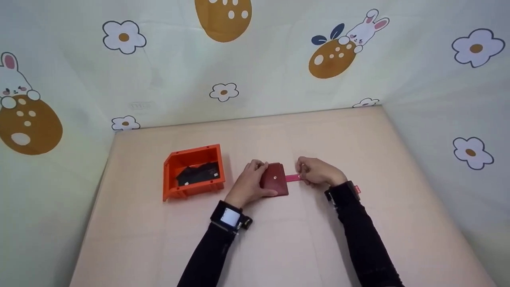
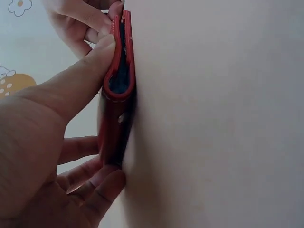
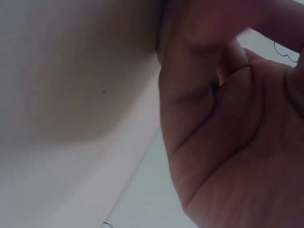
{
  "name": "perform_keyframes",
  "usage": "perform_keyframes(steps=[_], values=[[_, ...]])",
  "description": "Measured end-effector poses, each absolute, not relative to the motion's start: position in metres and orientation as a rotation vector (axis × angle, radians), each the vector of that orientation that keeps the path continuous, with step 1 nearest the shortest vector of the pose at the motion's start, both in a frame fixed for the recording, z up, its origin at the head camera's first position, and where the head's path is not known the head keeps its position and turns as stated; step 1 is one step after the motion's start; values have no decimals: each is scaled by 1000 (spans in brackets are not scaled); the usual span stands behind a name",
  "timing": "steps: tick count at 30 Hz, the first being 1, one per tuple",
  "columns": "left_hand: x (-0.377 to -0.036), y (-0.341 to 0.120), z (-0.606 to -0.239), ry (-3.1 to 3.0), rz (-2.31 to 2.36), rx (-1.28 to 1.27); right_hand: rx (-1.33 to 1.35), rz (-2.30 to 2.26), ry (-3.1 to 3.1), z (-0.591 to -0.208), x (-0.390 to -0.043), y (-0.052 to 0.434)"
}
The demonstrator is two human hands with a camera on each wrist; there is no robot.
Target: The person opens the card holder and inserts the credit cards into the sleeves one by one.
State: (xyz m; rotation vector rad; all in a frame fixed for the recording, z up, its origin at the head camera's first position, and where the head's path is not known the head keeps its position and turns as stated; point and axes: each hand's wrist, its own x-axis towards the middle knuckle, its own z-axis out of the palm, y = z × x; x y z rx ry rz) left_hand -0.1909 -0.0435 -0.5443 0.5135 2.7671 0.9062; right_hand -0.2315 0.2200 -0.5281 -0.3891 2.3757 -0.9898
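Observation:
A dark red folded wallet (image 1: 275,183) with a small snap stud lies on the table in the head view. My left hand (image 1: 250,183) grips it from the left, thumb along the near edge and fingers at the far edge. From the wallet's right side sticks out a pinkish-red strap (image 1: 293,177), whose end my right hand (image 1: 318,172) pinches. The left wrist view shows the wallet (image 2: 114,111) edge-on, its folded layers slightly parted with something dark blue inside. In the right wrist view my curled right hand (image 3: 228,137) hides the strap.
Left of the wallet stands an orange plastic bin (image 1: 204,189) with a black item (image 1: 199,173) inside. The pale tabletop (image 1: 279,247) meets patterned cloth walls (image 1: 271,67) at the back and both sides.

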Motion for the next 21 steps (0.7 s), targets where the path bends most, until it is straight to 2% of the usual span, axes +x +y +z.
perform_keyframes(steps=[4, 10, 21], values=[[-189, -36, -533, 2873, 658, 530, -380, -892, 2446, -525, -232, 216], [-188, -18, -522, 2902, 341, 773, -347, -849, 2462, -526, -231, 216], [-197, -20, -523, 2891, 488, 744, -308, -968, 2385, -526, -231, 216]])
